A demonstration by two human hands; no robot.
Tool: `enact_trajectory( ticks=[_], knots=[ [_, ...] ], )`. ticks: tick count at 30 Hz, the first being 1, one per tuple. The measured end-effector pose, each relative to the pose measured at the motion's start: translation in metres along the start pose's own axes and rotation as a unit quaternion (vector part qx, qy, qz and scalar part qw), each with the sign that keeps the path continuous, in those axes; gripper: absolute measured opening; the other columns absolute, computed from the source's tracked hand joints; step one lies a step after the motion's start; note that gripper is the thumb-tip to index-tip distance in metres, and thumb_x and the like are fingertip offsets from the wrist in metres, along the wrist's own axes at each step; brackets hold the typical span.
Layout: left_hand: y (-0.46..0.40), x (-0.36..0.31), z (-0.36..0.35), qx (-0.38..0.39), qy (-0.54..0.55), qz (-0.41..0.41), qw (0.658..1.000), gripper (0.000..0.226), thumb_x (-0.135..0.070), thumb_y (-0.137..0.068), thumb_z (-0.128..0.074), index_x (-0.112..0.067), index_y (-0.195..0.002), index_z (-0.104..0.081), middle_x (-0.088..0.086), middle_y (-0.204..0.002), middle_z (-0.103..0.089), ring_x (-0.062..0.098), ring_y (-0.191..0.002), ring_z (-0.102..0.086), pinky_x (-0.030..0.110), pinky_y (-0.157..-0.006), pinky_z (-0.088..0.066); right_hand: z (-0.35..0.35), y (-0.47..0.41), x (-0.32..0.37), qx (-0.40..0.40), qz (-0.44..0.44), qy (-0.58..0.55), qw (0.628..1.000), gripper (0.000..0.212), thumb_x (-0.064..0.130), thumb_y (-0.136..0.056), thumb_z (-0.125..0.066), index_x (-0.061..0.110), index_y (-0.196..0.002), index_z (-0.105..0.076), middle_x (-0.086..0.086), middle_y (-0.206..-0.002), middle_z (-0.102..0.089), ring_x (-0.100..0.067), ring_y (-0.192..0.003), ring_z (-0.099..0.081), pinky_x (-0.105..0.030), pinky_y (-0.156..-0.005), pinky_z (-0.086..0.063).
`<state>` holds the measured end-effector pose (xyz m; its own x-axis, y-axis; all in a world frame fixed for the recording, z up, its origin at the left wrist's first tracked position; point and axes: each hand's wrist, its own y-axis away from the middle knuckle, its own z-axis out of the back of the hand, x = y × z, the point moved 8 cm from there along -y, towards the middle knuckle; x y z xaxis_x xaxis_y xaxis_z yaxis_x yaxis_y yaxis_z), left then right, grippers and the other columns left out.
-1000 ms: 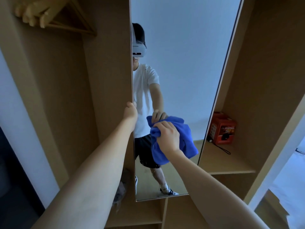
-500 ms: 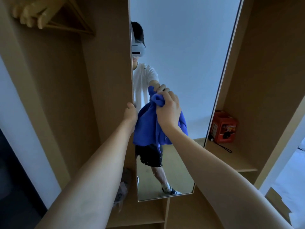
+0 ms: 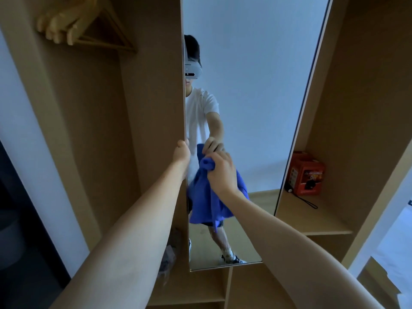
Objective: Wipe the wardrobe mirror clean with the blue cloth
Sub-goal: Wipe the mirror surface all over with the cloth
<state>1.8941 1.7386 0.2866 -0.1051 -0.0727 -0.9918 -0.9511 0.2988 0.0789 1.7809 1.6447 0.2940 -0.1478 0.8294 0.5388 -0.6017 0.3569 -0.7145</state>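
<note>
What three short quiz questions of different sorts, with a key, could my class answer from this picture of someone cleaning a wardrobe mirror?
1. True or false: the right hand grips the blue cloth against the mirror.
2. Multiple choice: what is the left hand doing? A. holding the mirror panel's left edge; B. lifting the wooden hangers; C. touching the red box.
3. Fill the gap: the red box stands on a shelf to the ______ of the mirror.

Key
1. True: its fingers bunch the cloth's top, and the rest hangs down over the glass.
2. A
3. right
</note>
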Motion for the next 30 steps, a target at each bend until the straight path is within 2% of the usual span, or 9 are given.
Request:
enact_trajectory(
  ticks=[4, 7, 11, 13, 16, 19, 22, 26, 30],
  knots=[
    [-0.007, 0.011, 0.002, 0.062, 0.027, 0.025, 0.997, 0.048, -0.039, -0.101, -0.028, -0.009, -0.110, -0.064, 0.013, -0.108, -0.069, 0.028, -0.101, -0.064, 0.041, -0.096, -0.051, 0.036, -0.045, 0.043, -0.099, 0.008, -0.040, 0.994, 0.032, -0.013, -0.076, -0.050, 0.016, -0.082, -0.061, 0.005, -0.094, -0.059, -0.006, -0.090, -0.041, -0.014, -0.075, -0.036],
    [-0.012, 0.013, 0.002, 0.113, 0.069, 0.059, 0.989, 0.045, -0.040, -0.103, -0.030, -0.013, -0.099, -0.066, 0.009, -0.098, -0.069, 0.023, -0.091, -0.064, 0.034, -0.084, -0.051, 0.045, -0.073, 0.076, -0.135, 0.074, -0.044, 0.987, 0.028, -0.007, -0.079, -0.052, 0.015, -0.085, -0.067, 0.005, -0.092, -0.062, -0.014, -0.092, -0.047, -0.023, -0.079, -0.044],
    [-0.012, 0.016, 0.000, 0.156, 0.114, 0.049, 0.980, 0.034, -0.029, -0.105, -0.032, -0.014, -0.104, -0.062, 0.008, -0.100, -0.066, 0.022, -0.100, -0.060, 0.034, -0.097, -0.045, 0.025, -0.074, 0.079, -0.113, 0.147, 0.019, 0.982, 0.020, -0.005, -0.081, -0.055, 0.013, -0.081, -0.066, 0.008, -0.081, -0.055, -0.022, -0.085, -0.050, -0.032, -0.072, -0.044],
    [-0.008, 0.015, -0.002, 0.180, 0.137, 0.005, 0.974, 0.030, -0.024, -0.105, -0.035, -0.014, -0.104, -0.063, 0.008, -0.099, -0.067, 0.019, -0.099, -0.062, 0.031, -0.089, -0.049, 0.009, -0.058, 0.072, -0.092, 0.202, 0.045, 0.974, 0.020, -0.007, -0.079, -0.058, 0.011, -0.076, -0.064, 0.005, -0.078, -0.057, -0.024, -0.079, -0.049, -0.035, -0.073, -0.043],
    [-0.010, 0.014, 0.011, 0.097, 0.074, -0.021, 0.992, 0.027, -0.025, -0.100, -0.041, -0.014, -0.092, -0.065, 0.007, -0.092, -0.067, 0.020, -0.090, -0.063, 0.030, -0.079, -0.050, -0.020, -0.029, 0.049, -0.025, 0.260, 0.108, 0.959, 0.021, -0.010, -0.074, -0.062, 0.011, -0.073, -0.062, -0.001, -0.077, -0.062, -0.023, -0.076, -0.051, -0.038, -0.077, -0.045],
    [-0.020, 0.021, 0.022, 0.039, 0.005, -0.019, 0.999, 0.033, -0.038, -0.096, -0.037, -0.019, -0.092, -0.064, 0.008, -0.110, -0.067, 0.025, -0.101, -0.063, 0.041, -0.096, -0.050, -0.046, 0.006, 0.010, 0.056, 0.242, 0.162, 0.955, 0.021, -0.006, -0.072, -0.064, 0.014, -0.072, -0.061, 0.001, -0.077, -0.061, -0.022, -0.077, -0.052, -0.040, -0.076, -0.048],
    [-0.013, 0.021, 0.021, 0.034, -0.052, -0.034, 0.997, 0.038, -0.038, -0.094, -0.032, -0.012, -0.091, -0.059, 0.010, -0.092, -0.059, 0.023, -0.081, -0.054, 0.032, -0.075, -0.045, -0.047, 0.023, -0.011, 0.085, 0.157, 0.136, 0.974, 0.022, -0.005, -0.068, -0.066, 0.016, -0.075, -0.067, 0.005, -0.079, -0.064, -0.019, -0.080, -0.054, -0.040, -0.076, -0.049],
    [0.000, 0.019, 0.020, 0.032, -0.061, -0.058, 0.996, 0.022, -0.037, -0.094, -0.032, -0.022, -0.087, -0.047, 0.005, -0.083, -0.043, 0.017, -0.077, -0.041, 0.032, -0.063, -0.032, -0.010, 0.004, 0.008, 0.012, 0.038, -0.001, 0.999, 0.031, -0.010, -0.071, -0.055, 0.020, -0.072, -0.062, 0.012, -0.082, -0.057, -0.009, -0.084, -0.046, -0.023, -0.071, -0.039],
    [-0.004, 0.040, 0.023, 0.034, -0.059, -0.037, 0.997, 0.041, -0.041, -0.099, -0.034, -0.014, -0.095, -0.065, 0.008, -0.090, -0.065, 0.023, -0.085, -0.059, 0.035, -0.078, -0.046, 0.035, -0.031, 0.046, -0.086, 0.037, -0.051, 0.994, 0.033, -0.013, -0.073, -0.050, 0.019, -0.076, -0.056, 0.010, -0.089, -0.057, -0.001, -0.086, -0.042, -0.014, -0.076, -0.034]
  ],
)
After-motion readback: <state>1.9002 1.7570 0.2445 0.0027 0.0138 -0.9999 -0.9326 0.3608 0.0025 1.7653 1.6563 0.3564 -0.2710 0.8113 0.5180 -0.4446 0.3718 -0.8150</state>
